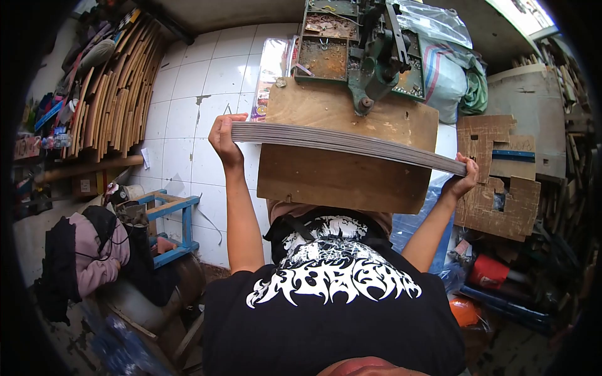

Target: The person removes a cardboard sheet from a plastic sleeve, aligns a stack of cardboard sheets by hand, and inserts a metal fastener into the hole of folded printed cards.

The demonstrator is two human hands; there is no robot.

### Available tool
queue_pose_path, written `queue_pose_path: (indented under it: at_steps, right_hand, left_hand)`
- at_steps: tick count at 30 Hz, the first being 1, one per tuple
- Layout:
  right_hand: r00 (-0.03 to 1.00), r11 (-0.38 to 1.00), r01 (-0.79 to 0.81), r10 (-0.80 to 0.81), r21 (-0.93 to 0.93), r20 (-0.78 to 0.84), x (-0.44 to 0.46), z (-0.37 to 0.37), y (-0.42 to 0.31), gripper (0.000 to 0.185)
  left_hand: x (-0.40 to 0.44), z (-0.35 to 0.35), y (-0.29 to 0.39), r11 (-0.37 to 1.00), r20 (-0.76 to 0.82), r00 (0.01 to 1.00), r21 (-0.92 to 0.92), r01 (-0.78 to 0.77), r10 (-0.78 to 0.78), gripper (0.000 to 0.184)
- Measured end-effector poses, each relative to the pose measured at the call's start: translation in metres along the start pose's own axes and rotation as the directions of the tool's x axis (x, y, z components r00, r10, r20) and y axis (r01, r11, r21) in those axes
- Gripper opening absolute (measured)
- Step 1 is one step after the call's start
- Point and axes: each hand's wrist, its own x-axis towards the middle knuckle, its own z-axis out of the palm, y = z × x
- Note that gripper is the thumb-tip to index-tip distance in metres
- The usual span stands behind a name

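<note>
A long stack of thin grey boards (351, 141) spans the view, held by its two ends above a wooden board (345, 182). My left hand (226, 139) grips the left end, fingers at the back edge and palm at the end. Around the right end is my right hand (464, 178), its fingers wrapped over the edge. The stack slopes down toward the right in view. Behind it, a green metal press (370, 81) stands at the far edge of the wooden board, apart from both hands.
Metal trays (322, 57) with small parts flank the press. Upright brown sheets (116, 88) lean at the left, above a blue frame (188, 224). Cut cardboard (473, 207) and a white sack (444, 78) are at the right. White floor tiles (188, 81) show at the back left.
</note>
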Motion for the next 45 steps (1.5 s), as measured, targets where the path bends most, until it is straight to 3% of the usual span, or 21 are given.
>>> queue_pose_path:
  at_steps: [3,5,6,7,9,12,16,19,29,38,45]
  right_hand:
    - [1.0,0.999,0.008,-0.007,0.035,-0.01,0.001,0.002,0.0,0.022]
    - [1.0,0.999,0.008,-0.007,0.036,-0.022,-0.002,0.002,0.0,0.021]
    - [1.0,1.0,0.012,-0.012,0.02,-0.028,-0.002,0.002,0.0,0.021]
    - [0.999,1.0,0.018,-0.018,0.003,-0.034,-0.003,0.002,-0.001,0.021]
    - [0.999,1.0,0.016,-0.016,0.008,-0.034,-0.004,0.003,-0.002,0.02]
    - [0.999,1.0,0.013,-0.012,0.005,-0.03,-0.003,0.004,-0.005,0.02]
    - [1.0,1.0,0.007,-0.006,0.006,-0.025,-0.003,0.002,-0.004,0.019]
    - [1.0,1.0,-0.003,0.004,0.023,-0.015,-0.004,0.0,-0.005,0.019]
    - [1.0,1.0,0.007,-0.007,-0.006,0.003,0.0,0.001,-0.001,0.02]
    - [1.0,0.999,0.03,-0.03,-0.023,0.009,0.003,0.001,0.001,0.02]
    - [0.999,0.999,0.037,-0.036,-0.015,0.022,0.002,0.001,0.0,0.02]
  left_hand:
    - [0.001,0.004,0.015,0.997,-0.095,0.995,0.079,-0.002,0.009,0.019]
    - [-0.001,0.01,0.028,0.94,-0.306,0.924,0.313,-0.132,0.231,0.019]
    - [-0.001,0.01,0.04,0.868,-0.253,0.904,0.454,-0.204,0.344,0.015]
    - [0.0,0.012,0.052,0.867,-0.25,0.905,0.455,-0.205,0.345,0.015]
    - [0.005,0.022,0.08,0.785,0.137,0.921,0.488,-0.382,0.364,0.011]
    - [0.012,0.047,0.094,0.803,0.478,0.862,0.44,-0.403,0.17,0.014]
    - [0.018,0.066,0.081,0.813,0.652,0.757,0.428,-0.396,0.026,0.016]
    - [0.022,0.072,0.077,0.848,0.692,0.72,0.406,-0.34,-0.042,0.017]
    - [0.03,0.067,0.073,0.891,0.725,0.679,0.378,-0.251,-0.116,0.031]
    - [0.03,0.071,0.074,0.868,0.728,0.68,0.389,-0.307,-0.086,0.013]
    - [0.03,0.068,0.065,0.89,0.581,0.809,0.41,-0.2,-0.086,0.018]
